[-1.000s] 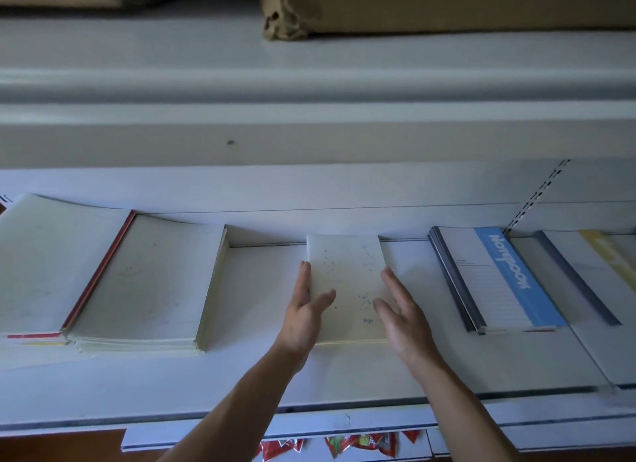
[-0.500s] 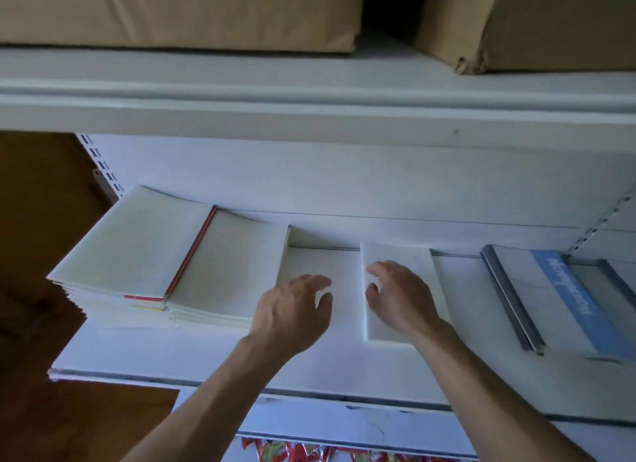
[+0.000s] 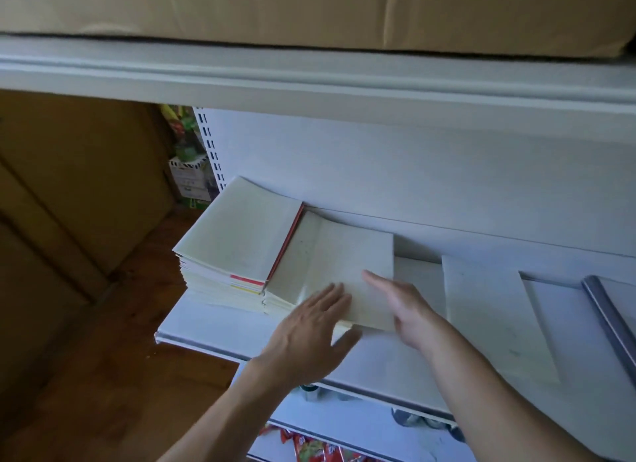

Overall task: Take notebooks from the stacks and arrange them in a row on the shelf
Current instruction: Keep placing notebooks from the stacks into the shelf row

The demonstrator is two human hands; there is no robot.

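The left hand (image 3: 309,331) lies flat, fingers straight, on the right stack (image 3: 330,255) of notebooks; the right hand (image 3: 402,303), also released, stands at its right edge. A single notebook (image 3: 488,310) lies further right on the shelf (image 3: 213,324).

Reaches forward with both bare forearms. Holds left hand (image 3: 309,331) palm down, fingers straight and slightly spread, thumb out to the right. Holds right hand (image 3: 406,306) on edge just beside it, fingers straight and together.
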